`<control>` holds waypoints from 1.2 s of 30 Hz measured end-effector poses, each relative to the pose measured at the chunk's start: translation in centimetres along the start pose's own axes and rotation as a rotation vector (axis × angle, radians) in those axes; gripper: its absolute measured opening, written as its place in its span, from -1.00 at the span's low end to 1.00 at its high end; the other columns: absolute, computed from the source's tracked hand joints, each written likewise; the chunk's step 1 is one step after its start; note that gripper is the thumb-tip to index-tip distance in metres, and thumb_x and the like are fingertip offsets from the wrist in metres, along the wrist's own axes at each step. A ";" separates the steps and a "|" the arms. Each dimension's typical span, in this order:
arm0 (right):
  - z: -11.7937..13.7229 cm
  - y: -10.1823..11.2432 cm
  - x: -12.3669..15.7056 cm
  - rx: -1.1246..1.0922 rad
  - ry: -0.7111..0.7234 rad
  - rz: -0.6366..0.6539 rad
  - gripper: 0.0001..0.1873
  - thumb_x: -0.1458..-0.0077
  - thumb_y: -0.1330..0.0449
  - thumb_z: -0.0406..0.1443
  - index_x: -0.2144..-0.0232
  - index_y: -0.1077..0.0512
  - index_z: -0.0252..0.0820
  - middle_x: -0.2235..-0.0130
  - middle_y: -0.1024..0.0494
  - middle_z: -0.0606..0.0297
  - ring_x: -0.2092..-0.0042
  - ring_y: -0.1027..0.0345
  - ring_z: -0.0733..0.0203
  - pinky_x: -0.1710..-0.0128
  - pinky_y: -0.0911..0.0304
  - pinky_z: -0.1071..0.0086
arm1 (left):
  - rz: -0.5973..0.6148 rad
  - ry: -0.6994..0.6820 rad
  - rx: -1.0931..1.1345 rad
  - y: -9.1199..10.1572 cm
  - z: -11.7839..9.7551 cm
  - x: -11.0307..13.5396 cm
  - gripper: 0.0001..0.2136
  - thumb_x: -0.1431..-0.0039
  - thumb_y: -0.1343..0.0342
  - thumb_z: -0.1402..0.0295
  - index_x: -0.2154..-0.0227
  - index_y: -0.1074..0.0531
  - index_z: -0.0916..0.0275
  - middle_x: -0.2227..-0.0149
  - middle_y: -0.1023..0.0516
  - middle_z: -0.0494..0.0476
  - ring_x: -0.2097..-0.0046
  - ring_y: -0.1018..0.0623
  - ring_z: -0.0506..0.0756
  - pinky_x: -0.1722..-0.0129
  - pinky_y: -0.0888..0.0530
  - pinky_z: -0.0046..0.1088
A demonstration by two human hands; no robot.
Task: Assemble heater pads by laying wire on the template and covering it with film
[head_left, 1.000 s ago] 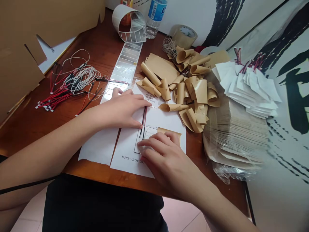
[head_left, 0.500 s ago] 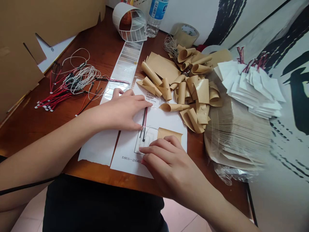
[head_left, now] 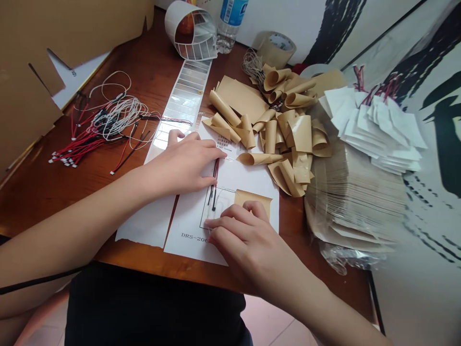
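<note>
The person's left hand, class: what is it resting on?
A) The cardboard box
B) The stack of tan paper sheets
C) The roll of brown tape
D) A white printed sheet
D: the left hand lies flat on the white printed sheet, with its fingers beside the black and red wires.

A water bottle and a roll of packing tape stand by the painted wall
</note>
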State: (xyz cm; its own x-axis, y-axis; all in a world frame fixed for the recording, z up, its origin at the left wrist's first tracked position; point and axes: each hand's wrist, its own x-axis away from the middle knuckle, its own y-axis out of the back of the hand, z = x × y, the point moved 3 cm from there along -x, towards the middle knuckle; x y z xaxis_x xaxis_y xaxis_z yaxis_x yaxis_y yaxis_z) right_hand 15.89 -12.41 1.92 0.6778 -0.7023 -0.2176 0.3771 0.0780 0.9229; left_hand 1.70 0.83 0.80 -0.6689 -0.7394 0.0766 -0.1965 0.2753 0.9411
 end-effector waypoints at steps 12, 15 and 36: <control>0.1 0.1 0.1 0.000 -0.020 0.036 -0.79 -0.26 -0.15 -0.54 0.38 -0.40 -0.21 0.22 -0.66 0.26 0.20 -0.37 0.20 0.18 -0.02 0.20 | -0.106 0.015 0.048 -0.3 0.4 -0.6 -0.74 -0.31 -0.04 0.32 0.08 -0.59 -0.01 0.00 -0.66 0.07 -0.08 -0.47 0.31 -0.06 -0.13 0.03; 0.1 0.0 0.1 0.007 -0.026 0.044 -0.79 -0.25 -0.16 -0.54 0.37 -0.39 -0.19 0.23 -0.66 0.27 0.19 -0.37 0.20 0.16 -0.03 0.20 | -0.136 0.030 0.057 -0.3 0.5 -0.7 -0.75 -0.32 -0.03 0.32 0.11 -0.60 -0.02 0.01 -0.68 0.04 -0.05 -0.47 0.28 -0.05 -0.12 0.04; 0.1 0.6 0.0 -0.008 -0.058 0.056 -0.76 -0.30 -0.10 -0.49 0.40 -0.41 -0.16 0.31 -0.61 0.22 0.23 -0.34 0.16 0.16 -0.02 0.19 | 0.077 -0.004 0.015 0.8 0.1 0.0 -0.42 -0.14 -0.21 0.01 -0.21 -0.44 0.04 -0.17 -0.56 0.18 -0.18 -0.36 0.45 -0.15 -0.11 0.11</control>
State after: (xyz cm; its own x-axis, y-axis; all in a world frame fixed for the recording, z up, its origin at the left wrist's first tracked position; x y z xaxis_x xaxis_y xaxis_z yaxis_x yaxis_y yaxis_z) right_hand 16.07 -12.45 2.51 0.6603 -0.7365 -0.1470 0.3449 0.1235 0.9305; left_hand 1.48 1.07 1.55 -0.6854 -0.7132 0.1470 -0.1552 0.3402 0.9274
